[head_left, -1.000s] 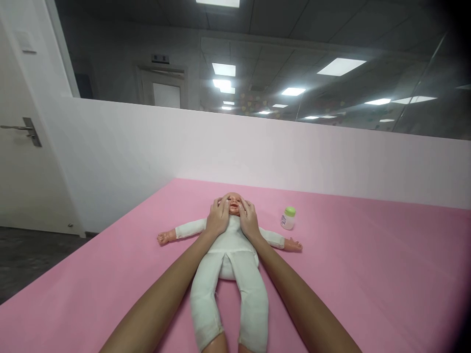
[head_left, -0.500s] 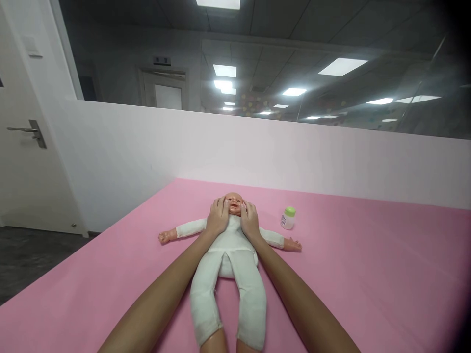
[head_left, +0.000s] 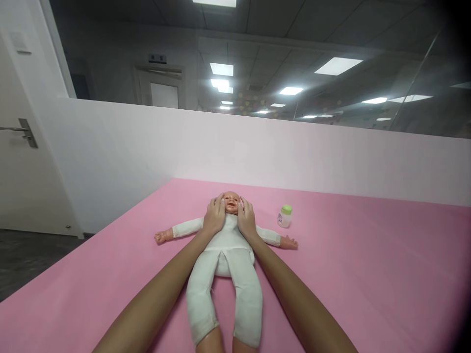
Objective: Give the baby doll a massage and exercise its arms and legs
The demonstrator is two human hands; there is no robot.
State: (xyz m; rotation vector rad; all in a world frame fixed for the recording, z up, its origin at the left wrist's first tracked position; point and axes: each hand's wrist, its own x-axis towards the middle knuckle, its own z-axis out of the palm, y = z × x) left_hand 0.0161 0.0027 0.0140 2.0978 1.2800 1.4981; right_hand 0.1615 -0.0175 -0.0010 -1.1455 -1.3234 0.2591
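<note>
Left hand (head_left: 214, 214) sits at 9 o'clock of the doll's face (head_left: 231, 202), right hand (head_left: 246, 215) at 3, apart from each other, fingers stretched along its sides rather than gripping. Looks like a face-cupping step; next move probably calls for light, matched pressure. The doll (head_left: 228, 235) lies face-up on the pink counter (head_left: 368, 274), legs toward 6. Green-capped bottle (head_left: 284, 217) stands around 3 o'clock.
</note>
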